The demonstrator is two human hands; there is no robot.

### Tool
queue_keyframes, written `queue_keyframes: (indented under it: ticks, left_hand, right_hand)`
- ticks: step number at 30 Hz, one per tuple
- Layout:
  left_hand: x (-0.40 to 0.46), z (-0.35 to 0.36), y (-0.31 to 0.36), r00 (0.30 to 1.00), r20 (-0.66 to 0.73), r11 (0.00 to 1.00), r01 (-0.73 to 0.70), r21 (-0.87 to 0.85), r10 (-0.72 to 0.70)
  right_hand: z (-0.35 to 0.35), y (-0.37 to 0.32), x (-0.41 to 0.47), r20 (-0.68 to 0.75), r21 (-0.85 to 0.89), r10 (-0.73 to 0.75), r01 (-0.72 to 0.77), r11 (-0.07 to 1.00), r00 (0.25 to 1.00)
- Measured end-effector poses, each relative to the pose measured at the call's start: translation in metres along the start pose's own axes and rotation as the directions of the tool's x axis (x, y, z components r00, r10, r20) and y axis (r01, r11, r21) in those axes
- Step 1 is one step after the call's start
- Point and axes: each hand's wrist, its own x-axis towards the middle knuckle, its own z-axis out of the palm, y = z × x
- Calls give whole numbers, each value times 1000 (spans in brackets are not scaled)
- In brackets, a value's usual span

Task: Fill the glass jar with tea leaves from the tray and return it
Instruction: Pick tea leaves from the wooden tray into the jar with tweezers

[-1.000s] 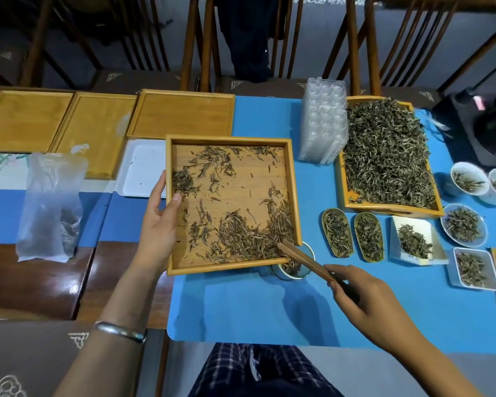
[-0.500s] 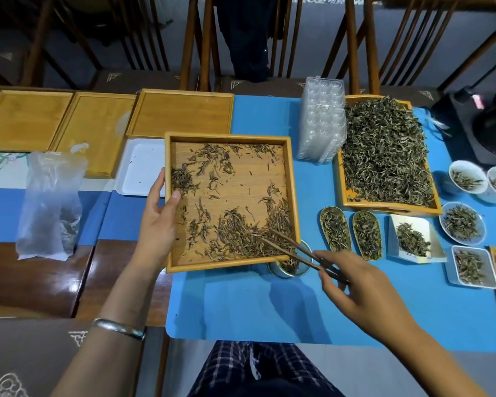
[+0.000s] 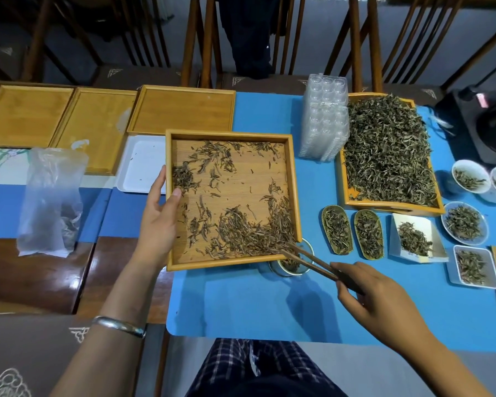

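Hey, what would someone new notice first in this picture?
Probably the tray at center, gripped by the left hand, its tea leaves gathered at the near right corner. There the right hand works tongs over a jar. A heaped tray sits far right.

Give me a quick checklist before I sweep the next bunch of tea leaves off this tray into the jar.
1. Glass jar sits under the tray's near right corner: ok.
2. Left hand grips the tray by its left rim: ok.
3. Right hand pinches the tweezers, tips at that corner: ok.
4. Tea leaves are gathered toward that corner: ok.
5. Room left in the jar: cannot tell, the tray hides part of it.
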Motion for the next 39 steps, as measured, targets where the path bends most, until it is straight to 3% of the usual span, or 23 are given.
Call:
queue_keyframes:
  ticks: [7,12,16,24,33,39]
  left_hand:
    - [0,0,0,1000,-8,1000,-1,-2,1]
    - [-1,2,2,1000,-9,1000,-7,-7,7]
    - [-2,1,3,1000,-7,1000,-17,0,17]
    - [-1,1,6,1000,-4,999,-31,30,31]
    - [-3,3,9,1000,0,999,-26,30,26]
    - [-3,5,11,999,0,998,-41,39,41]
  right_hand:
    - [-3,9,-13,-37,18,59,-58,998,998]
    - [0,-13,-1,-69,66,-30,35,997,997]
    - [9,-28,9,-31,-36,-116,115,993,993]
    - [6,-10,-1,-88,-44,-29,25,999,996]
    - [-2,6,-14,-29,-37,72,-73,997,997]
    - [-5,-6,-6,-125,1,12,-12,1000,992]
